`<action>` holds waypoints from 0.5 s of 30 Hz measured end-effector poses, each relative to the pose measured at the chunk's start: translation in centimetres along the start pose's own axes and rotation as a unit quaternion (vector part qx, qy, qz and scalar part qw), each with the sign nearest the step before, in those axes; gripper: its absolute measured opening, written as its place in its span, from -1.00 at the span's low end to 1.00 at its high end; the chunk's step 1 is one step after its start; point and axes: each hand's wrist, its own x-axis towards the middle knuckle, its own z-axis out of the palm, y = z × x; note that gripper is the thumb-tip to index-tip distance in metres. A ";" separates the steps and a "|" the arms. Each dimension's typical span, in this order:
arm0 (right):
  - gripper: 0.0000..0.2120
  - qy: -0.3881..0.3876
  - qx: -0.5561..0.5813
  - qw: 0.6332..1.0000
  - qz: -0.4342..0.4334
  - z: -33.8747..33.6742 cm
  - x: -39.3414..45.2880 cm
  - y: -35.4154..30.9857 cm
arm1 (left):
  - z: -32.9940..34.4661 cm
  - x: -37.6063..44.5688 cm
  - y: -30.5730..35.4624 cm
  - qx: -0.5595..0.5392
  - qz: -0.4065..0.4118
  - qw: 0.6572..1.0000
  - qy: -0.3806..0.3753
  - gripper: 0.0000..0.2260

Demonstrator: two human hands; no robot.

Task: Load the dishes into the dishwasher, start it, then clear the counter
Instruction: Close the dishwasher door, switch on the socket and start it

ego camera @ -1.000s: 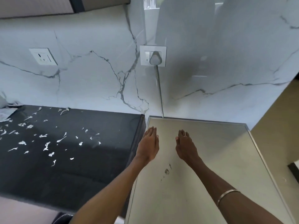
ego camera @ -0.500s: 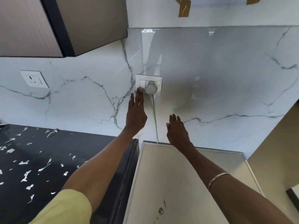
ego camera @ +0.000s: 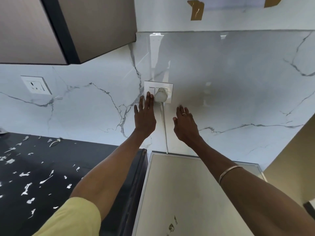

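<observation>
Switch (ego camera: 151, 90) sitting mid-frame, directly above my left hand (ego camera: 144, 117); flat fingers touching it. Right hand (ego camera: 185, 124) hovering relaxed, farther.

Ahead I see a glossy white marble wall (ego camera: 221, 79) with grey veins; a brown wall cabinet (ego camera: 68, 28) fills the upper left, a black counter (ego camera: 59, 167) the lower left.

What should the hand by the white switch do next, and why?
Probably press the white rocker switch with the left hand. Its straight fingertips already lie on the white wall plate just below that switch, and the white plug sits in the socket beside it, its cord running down behind the silver appliance top. The right hand hovers open, holding nothing.
</observation>
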 end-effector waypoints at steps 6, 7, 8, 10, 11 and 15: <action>-0.49 -0.017 0.000 1.000 0.015 -1.2 -2.4 -1.6 | -0.2 -3.3 -0.2 -0.039 -0.007 0.998 -0.041 -0.08; -0.48 -0.016 0.000 1.000 0.014 -1.4 -2.6 -1.6 | 0.1 -4.2 -0.4 -0.041 -0.008 0.998 -0.043 -0.08; -0.48 -0.015 0.000 1.000 0.015 -1.6 -3.0 -1.7 | 0.5 -5.3 -0.7 -0.045 -0.010 0.998 -0.046 -0.08; -0.48 -0.013 0.003 1.000 0.020 -2.1 -3.7 -2.0 | 1.0 -7.0 -1.0 -0.055 -0.007 0.997 -0.052 -0.10; -0.48 -0.010 0.003 1.000 0.022 -2.3 -4.2 -2.1 | 1.2 -7.9 -1.0 -0.060 0.001 0.997 -0.049 -0.13; -0.49 -0.014 0.000 0.999 0.036 -2.3 -6.4 -2.7 | 1.1 -10.5 -0.1 -0.090 0.043 0.994 -0.036 -0.46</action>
